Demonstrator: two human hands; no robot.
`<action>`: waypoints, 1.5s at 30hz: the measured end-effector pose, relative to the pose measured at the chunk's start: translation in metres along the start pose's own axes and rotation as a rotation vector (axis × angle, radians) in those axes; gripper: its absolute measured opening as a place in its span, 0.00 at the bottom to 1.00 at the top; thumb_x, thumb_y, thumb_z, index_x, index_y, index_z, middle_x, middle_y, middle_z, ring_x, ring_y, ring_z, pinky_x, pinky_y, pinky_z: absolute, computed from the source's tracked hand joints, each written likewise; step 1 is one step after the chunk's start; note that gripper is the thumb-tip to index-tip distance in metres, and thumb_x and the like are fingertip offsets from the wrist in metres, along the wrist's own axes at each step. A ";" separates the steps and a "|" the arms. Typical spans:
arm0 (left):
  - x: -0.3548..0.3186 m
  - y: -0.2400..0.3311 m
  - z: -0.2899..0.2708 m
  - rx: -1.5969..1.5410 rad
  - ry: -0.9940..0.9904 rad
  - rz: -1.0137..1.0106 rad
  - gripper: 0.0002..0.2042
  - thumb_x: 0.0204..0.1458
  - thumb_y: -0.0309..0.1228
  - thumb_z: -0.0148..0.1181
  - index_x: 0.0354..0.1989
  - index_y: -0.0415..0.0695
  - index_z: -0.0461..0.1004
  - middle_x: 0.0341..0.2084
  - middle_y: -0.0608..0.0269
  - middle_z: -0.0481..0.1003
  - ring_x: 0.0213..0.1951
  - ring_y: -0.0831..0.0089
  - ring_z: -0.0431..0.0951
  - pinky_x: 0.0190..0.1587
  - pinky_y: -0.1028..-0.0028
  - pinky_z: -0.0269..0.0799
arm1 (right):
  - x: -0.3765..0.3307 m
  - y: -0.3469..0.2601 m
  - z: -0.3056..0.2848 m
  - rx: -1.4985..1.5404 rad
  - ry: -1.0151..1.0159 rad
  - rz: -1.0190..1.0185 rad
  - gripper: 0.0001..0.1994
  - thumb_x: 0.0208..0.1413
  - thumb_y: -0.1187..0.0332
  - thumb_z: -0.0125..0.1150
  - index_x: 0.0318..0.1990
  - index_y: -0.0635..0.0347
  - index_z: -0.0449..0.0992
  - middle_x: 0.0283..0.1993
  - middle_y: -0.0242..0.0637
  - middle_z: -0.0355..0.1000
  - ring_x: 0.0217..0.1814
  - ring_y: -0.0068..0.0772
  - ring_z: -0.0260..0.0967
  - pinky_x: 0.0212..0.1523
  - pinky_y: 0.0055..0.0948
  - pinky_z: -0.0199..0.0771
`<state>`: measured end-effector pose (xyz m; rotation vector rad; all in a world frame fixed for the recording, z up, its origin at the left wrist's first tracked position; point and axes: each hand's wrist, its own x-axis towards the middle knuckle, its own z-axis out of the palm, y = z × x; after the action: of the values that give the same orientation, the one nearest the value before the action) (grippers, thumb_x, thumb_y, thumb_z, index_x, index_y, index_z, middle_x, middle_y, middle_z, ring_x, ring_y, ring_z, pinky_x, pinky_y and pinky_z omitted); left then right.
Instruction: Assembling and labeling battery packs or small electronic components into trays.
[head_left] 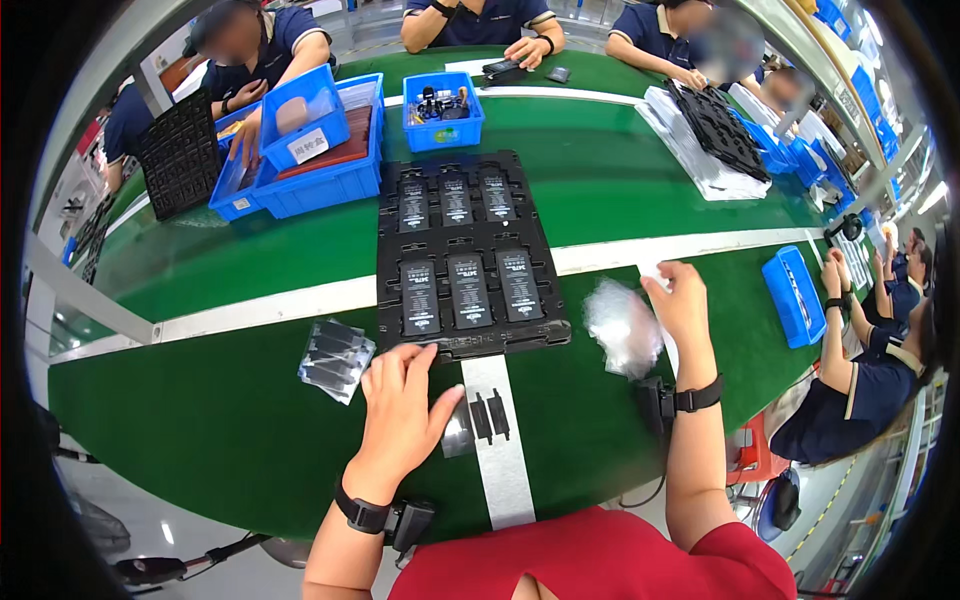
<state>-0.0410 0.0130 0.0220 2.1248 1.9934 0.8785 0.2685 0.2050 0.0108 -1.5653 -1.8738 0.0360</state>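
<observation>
My left hand (400, 412) is open, its fingers spread and thumb apart, just in front of the near edge of a black plastic tray (466, 237). Two rows of black flat batteries (466, 290) lie in the tray's slots. By my thumb is a small dark film sheet (457, 432), partly covered by the hand. Two thin black strips (490, 415) lie beside it on a white band. My right hand (682, 300) has its fingers curled together beside a pile of clear plastic film pieces (622, 326); what is between the fingertips is hidden.
Left of the tray lies a stack of clear sheets with dark strips (336, 358). Blue bins (318, 165) stand at the back left, with a small blue box (443, 112) of parts behind the tray. Another blue bin (795, 296) sits right. Co-workers sit around the green table (200, 400).
</observation>
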 end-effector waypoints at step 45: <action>0.129 -0.075 0.014 0.048 -0.196 -0.140 0.19 0.41 0.48 0.63 0.31 0.43 0.72 0.40 0.58 0.63 0.48 0.61 0.60 0.51 0.65 0.51 | -0.042 -0.098 -0.005 0.704 -0.183 -0.306 0.01 0.46 0.78 0.59 0.26 0.67 0.74 0.32 0.42 0.74 0.41 0.42 0.72 0.42 0.33 0.70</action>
<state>-0.1041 0.1488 0.0204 1.9790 2.0504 0.5819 0.1883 0.1395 0.0371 -0.8106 -1.9218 0.6459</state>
